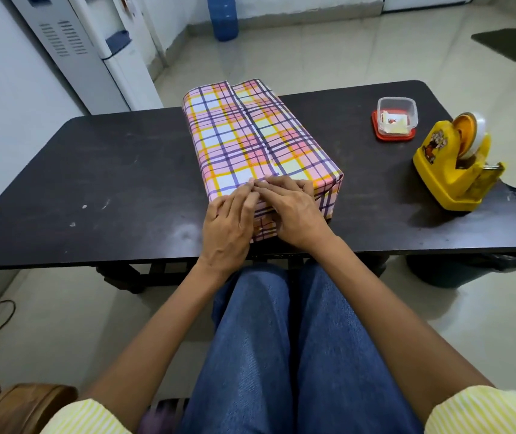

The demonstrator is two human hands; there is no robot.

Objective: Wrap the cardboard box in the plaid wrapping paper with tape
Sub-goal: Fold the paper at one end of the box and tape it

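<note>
The box [250, 136] lies lengthwise on the dark table [93, 183], covered in pink, yellow and purple plaid paper with a seam running down its top. My left hand [228, 227] and my right hand [294, 211] rest side by side on the box's near end. Their fingertips meet at the near top edge and press the folded paper flat there. Whether a strip of tape lies under the fingers cannot be seen. A yellow tape dispenser [457, 164] with a roll of clear tape stands at the table's right end.
A small clear plastic container [397, 115] sits on its red lid behind the dispenser. A bin lined with a black bag [469, 270] stands under the table's right end. A water dispenser [93, 48] stands by the left wall, a blue bottle [223, 17] beyond it.
</note>
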